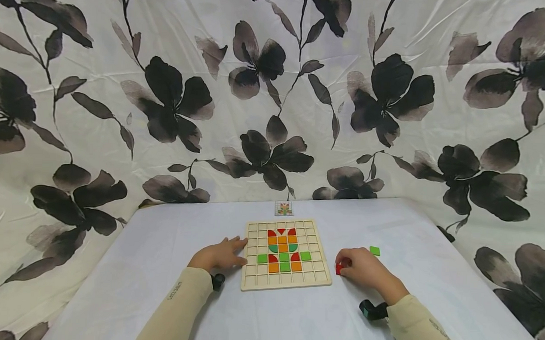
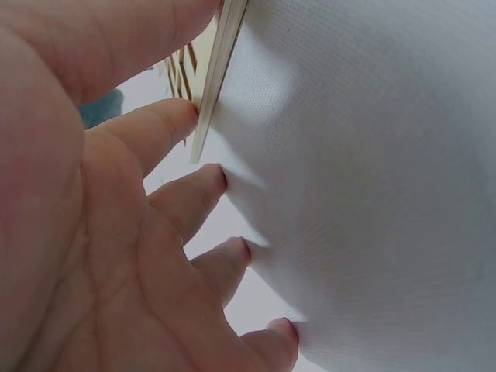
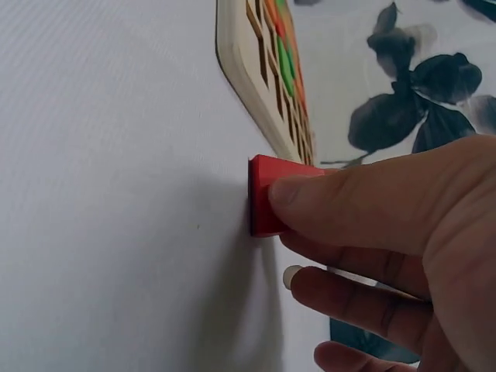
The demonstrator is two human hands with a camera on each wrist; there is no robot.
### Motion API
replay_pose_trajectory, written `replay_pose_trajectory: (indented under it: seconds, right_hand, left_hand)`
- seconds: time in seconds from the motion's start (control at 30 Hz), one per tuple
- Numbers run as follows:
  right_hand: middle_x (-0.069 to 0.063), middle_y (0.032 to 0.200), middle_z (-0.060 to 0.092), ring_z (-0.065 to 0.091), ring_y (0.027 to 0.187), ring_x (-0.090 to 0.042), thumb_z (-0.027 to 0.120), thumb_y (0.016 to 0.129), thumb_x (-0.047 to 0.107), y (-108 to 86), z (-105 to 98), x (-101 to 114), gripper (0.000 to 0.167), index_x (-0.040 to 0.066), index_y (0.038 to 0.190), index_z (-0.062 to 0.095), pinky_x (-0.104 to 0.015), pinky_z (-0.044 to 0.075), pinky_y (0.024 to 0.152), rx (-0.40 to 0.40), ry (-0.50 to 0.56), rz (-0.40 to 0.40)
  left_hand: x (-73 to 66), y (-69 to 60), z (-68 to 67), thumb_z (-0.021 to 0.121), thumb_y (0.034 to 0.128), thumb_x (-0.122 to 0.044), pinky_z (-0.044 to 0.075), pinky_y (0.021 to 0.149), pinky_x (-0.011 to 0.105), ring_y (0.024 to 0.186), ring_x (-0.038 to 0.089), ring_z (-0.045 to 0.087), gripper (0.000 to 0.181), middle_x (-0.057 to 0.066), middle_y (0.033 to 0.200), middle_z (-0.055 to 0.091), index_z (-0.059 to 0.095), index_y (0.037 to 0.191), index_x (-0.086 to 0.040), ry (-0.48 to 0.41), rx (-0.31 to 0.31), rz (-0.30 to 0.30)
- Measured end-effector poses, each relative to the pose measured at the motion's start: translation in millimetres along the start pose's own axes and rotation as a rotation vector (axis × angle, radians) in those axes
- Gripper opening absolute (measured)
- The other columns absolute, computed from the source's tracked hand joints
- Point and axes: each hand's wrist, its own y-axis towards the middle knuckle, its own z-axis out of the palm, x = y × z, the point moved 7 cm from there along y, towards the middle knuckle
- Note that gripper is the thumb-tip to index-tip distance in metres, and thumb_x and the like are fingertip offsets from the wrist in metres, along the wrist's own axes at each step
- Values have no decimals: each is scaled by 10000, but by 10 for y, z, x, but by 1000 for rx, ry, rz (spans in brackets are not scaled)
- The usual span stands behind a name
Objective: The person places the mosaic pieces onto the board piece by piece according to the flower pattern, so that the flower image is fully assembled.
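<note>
A square wooden grid board [image 1: 316, 278] lies on the table, with red, orange and green tiles [image 1: 284, 258] set in its middle cells. My left hand [image 1: 222, 254] is at the board's left side, its fingers loosely spread; in the left wrist view the thumb and index finger touch the board's edge [image 2: 221, 66]. Right of the board, my right hand [image 1: 364, 266] pinches a red tile [image 3: 261, 174] between thumb and fingers, low over the cloth. Whether the tile touches the table is unclear. A loose green square tile [image 1: 375, 251] lies just beyond the right hand.
A small pattern card [image 1: 283, 208] with a coloured design lies behind the board at the table's far edge. White cloth [image 1: 171, 236] covers the table. A flower-printed curtain [image 1: 266, 104] hangs behind and along the sides.
</note>
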Motion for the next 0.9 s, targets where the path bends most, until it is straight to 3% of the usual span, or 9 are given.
replay_pose_trajectory:
  seconds: [0.4,0.73,0.9]
  right_hand:
    - [82,791,644,536,754,-103,693,851,100,134,-4,243,107,176,919,722,-297,490,734,-45,15,-19]
    - [75,814,667,554,781,-124,706,864,138,241,126,442,60,184,891,734,-292,497,756,-30,216,7]
    - [73,811,670,556,779,-122,710,860,155,273,239,477,35,166,878,738,-292,484,743,-29,256,30]
  left_hand:
    - [35,39,16,670,879,-390,163,1139,682,1485,433,126,724,102,1606,255,356,1511,-234,-4,-5,-6]
    - [42,56,9,669,883,-385,147,1145,679,1486,435,112,725,103,1611,241,350,1514,-227,-12,9,0]
    - [44,65,22,665,886,-386,147,1144,681,1486,435,114,721,102,1611,241,348,1514,-230,-14,12,0]
